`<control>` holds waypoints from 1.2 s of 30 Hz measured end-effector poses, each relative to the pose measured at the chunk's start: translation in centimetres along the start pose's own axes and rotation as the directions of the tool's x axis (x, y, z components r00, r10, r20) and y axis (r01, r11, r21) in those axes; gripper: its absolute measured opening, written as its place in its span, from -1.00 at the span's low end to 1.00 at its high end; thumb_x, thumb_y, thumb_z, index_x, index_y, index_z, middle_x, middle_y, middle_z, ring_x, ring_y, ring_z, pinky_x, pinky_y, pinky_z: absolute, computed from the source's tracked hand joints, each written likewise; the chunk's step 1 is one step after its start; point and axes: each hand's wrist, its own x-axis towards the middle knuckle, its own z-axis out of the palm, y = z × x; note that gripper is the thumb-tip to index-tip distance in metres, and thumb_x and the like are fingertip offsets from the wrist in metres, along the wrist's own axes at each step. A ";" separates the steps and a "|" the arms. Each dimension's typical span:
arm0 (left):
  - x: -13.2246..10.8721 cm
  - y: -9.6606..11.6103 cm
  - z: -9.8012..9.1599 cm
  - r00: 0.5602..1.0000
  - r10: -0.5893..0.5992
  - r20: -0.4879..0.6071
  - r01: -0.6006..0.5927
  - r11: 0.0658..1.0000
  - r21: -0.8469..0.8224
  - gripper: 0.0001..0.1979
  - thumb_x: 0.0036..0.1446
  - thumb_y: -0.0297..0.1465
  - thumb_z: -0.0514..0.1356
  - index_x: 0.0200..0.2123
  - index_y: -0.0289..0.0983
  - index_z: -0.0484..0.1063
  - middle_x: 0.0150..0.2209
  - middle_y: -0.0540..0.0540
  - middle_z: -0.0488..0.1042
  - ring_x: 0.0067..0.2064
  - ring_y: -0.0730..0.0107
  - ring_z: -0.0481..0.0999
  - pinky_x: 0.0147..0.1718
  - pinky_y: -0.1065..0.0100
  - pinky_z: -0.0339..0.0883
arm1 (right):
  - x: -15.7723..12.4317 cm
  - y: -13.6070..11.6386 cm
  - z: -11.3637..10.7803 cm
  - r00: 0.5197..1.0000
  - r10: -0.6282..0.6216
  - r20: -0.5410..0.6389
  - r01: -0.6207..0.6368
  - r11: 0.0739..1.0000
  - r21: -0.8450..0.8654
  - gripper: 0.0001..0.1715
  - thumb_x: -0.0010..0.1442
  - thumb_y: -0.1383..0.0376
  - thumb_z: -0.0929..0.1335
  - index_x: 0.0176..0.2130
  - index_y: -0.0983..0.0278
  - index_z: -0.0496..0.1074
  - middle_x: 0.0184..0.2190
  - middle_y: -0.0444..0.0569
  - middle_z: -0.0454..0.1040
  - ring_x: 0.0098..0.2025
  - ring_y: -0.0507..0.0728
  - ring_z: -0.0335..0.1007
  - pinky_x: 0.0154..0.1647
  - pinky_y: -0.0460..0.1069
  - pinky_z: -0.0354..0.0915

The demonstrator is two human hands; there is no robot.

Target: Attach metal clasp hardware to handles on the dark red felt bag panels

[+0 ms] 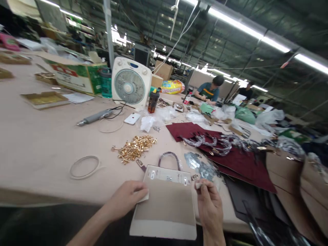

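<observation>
A flat beige bag panel (166, 205) with a dark curved handle (169, 156) and small metal fittings along its top lies at the table's near edge. My left hand (128, 200) grips its left edge, fingers curled over it. My right hand (208, 201) pinches the panel's upper right corner beside a small metal clasp (194, 177). A heap of gold metal fittings (134, 148) lies just beyond the panel.
Maroon panels (230, 157) with wrapped handles and brown and black pieces are stacked at the right. A white loop (84, 166), a grey tool (93, 118), a phone (132, 118), a fan (130, 85) and boxes stand further back. A seated person (210, 90) works at the far end.
</observation>
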 end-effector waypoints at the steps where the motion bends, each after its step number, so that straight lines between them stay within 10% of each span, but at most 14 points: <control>1: 0.2 -0.1 0.0 1.000 0.000 0.007 0.000 1.000 0.007 -0.61 0.28 -0.13 0.11 -0.37 -0.30 0.53 -0.39 0.00 0.47 -0.30 0.31 0.40 -0.31 0.41 0.21 | 0.8 -0.3 -1.0 1.000 0.016 0.012 -0.015 0.996 -0.083 -0.76 0.42 0.05 0.34 -0.14 0.16 0.43 -0.16 0.03 0.50 -0.07 0.21 0.45 0.03 0.13 0.38; 6: 0.8 -0.6 0.1 0.999 -0.005 0.045 0.003 0.999 0.046 -0.54 0.31 -0.04 0.09 -0.34 -0.29 0.55 -0.33 -0.03 0.54 -0.26 0.25 0.45 -0.27 0.39 0.25 | 3.9 -1.9 -2.8 0.956 0.140 0.258 -0.030 0.920 -0.390 -0.70 0.38 0.04 0.36 -0.23 0.21 0.51 0.12 0.10 0.45 0.24 0.28 0.32 0.30 0.16 0.20; 14: 0.8 -0.1 0.4 1.000 -0.022 0.013 0.021 0.997 0.074 -0.53 0.28 -0.02 0.09 -0.34 -0.29 0.55 -0.33 -0.04 0.56 -0.24 0.21 0.49 -0.25 0.37 0.28 | 6.6 -1.9 -1.2 0.844 0.221 0.488 0.015 0.901 -0.435 -0.72 0.36 0.10 0.36 -0.33 0.21 0.47 0.03 0.06 0.53 0.13 0.25 0.43 0.24 0.16 0.25; 36: 0.8 -0.3 0.4 1.000 -0.024 -0.019 0.025 0.997 0.075 -0.58 0.30 -0.09 0.09 -0.33 -0.29 0.55 -0.34 -0.04 0.56 -0.26 0.22 0.50 -0.28 0.38 0.27 | 7.4 -0.2 -1.2 0.777 0.270 0.569 0.010 0.898 -0.440 -0.79 0.32 0.19 0.38 -0.34 0.22 0.50 -0.03 0.03 0.55 0.06 0.25 0.46 0.18 0.15 0.28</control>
